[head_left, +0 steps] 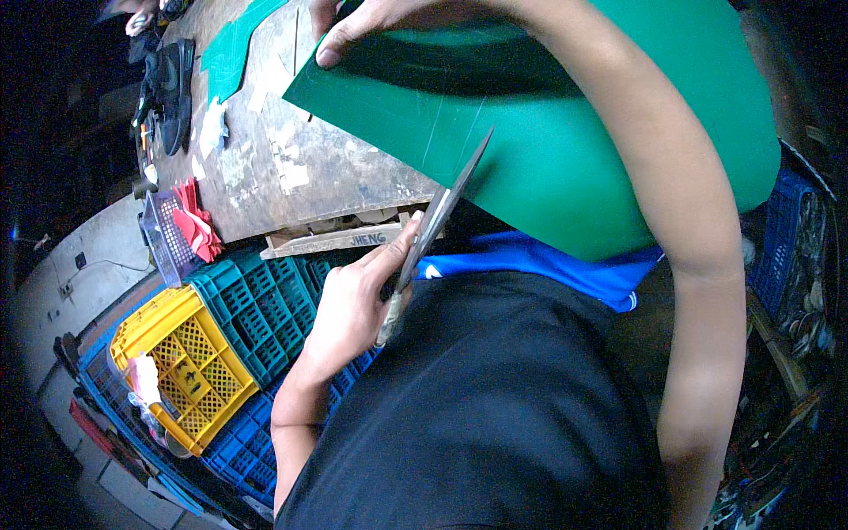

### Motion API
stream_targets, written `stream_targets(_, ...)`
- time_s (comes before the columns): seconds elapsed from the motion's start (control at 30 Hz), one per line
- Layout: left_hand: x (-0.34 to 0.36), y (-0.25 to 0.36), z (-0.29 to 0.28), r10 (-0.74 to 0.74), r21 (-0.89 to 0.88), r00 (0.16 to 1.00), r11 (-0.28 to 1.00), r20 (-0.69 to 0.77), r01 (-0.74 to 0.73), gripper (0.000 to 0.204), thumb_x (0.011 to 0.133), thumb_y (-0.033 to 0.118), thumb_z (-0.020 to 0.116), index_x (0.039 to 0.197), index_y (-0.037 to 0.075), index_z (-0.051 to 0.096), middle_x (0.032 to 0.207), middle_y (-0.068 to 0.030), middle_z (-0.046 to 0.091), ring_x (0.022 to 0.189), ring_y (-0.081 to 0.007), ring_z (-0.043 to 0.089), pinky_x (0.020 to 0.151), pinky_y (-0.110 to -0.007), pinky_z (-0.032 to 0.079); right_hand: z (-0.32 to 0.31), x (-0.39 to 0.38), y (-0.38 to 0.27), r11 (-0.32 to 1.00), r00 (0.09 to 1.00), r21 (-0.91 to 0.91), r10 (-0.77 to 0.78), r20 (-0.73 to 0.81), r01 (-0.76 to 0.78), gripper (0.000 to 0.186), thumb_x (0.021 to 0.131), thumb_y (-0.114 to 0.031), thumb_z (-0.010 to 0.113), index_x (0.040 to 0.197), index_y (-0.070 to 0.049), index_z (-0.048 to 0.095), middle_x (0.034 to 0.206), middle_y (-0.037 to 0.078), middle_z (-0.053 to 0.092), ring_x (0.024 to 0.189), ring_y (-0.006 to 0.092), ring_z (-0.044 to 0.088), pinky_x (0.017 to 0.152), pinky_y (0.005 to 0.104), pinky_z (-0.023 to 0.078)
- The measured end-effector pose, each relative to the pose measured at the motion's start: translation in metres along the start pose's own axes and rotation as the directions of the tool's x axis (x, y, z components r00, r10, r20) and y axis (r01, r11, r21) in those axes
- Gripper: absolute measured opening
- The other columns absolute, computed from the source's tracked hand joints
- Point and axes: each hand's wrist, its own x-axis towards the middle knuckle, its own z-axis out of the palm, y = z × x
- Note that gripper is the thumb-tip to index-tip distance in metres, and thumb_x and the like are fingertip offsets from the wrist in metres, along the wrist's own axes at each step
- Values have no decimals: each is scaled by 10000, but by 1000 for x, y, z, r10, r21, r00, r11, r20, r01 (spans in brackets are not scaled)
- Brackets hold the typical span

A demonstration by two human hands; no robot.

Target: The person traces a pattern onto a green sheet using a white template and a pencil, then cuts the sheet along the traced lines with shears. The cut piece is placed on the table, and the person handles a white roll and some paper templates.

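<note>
My left hand [353, 296] is closed around the handles of a pair of long metal scissors [435, 216]. Their dark blades point up and to the right, with the tip over the near edge of a large green sheet [539, 177]. Whether one blade lies beneath the sheet cannot be made out. My right arm arches up and over the sheet. At the sheet's far left corner, my right hand [358, 31] pinches the material, thumb on top; its other fingers are partly cut off by the picture's edge. Thin pale lines run across the green surface.
The worn wooden table [344, 172] carries a green offcut [231, 57] and a black shoe [174, 97]. Red pieces [196, 223] hang from a pale basket [168, 234] at its left edge. Below stand a yellow crate [185, 371] and teal crates [265, 309]. Blue cloth [548, 269] lies beneath the sheet.
</note>
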Motion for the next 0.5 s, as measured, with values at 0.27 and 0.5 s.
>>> stream_targets(0.27,0,-9,4,11,21,1000,1000,-19,-10,826,796,10,709,1558,179,441,1233,-216,678,1044,-431,676,880,-468,577,-10,-27,-59,926,948,-378,-102,-300,-20,282,832,-273,807,1016,-63,773,973,132,752,890,214,712,814,348,550)
stream_targets(0.5,1,-19,10,166,-41,982,985,-89,-170,821,810,-6,687,1569,176,431,1141,-216,706,978,-411,704,853,-446,582,102,-173,-134,610,858,667,506,88,-428,473,864,-399,801,1176,-60,691,1103,153,697,1020,276,687,903,389,528)
